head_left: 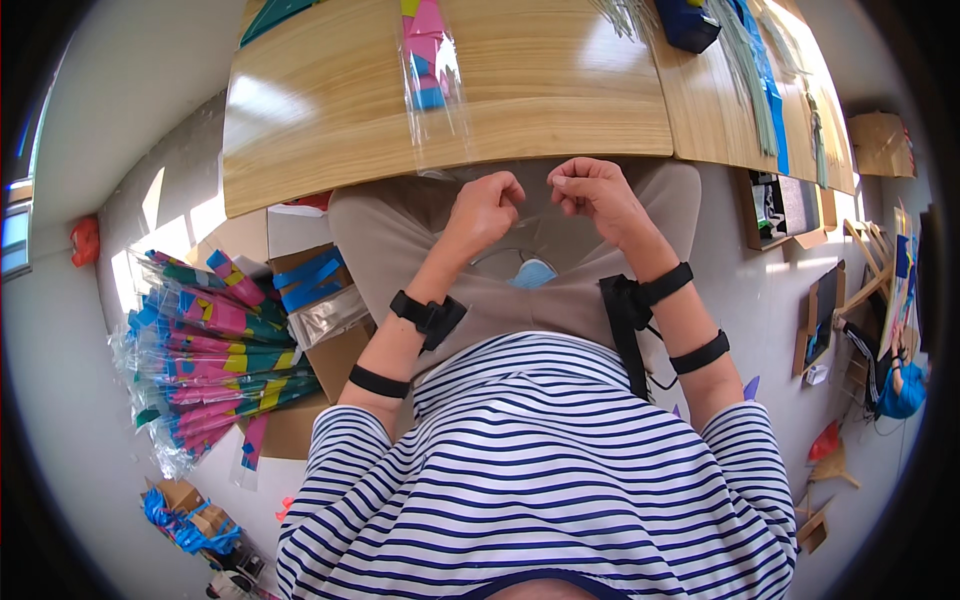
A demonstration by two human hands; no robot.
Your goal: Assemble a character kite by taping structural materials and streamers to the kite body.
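Note:
My left hand [485,212] hovers over my lap just in front of the table edge, its fingers curled inward. Level with it, my right hand [602,198] has thumb and forefinger pinched together. Whatever either hand might hold is too fine or too hidden to make out. A clear plastic sleeve [430,65] with pink, blue and yellow pieces inside lies on the wooden table [560,90], its near end reaching the front edge ahead of my left hand. A light blue face mask [535,273] rests in my lap below both hands.
Left of my legs, many-coloured wrapped bundles [225,350] lie by a cardboard box [340,355] with blue strips [308,280]. Pale green stems [745,80], a blue strip [770,100] and a dark blue container [688,25] are at the table's right. An open box [790,210] stands below.

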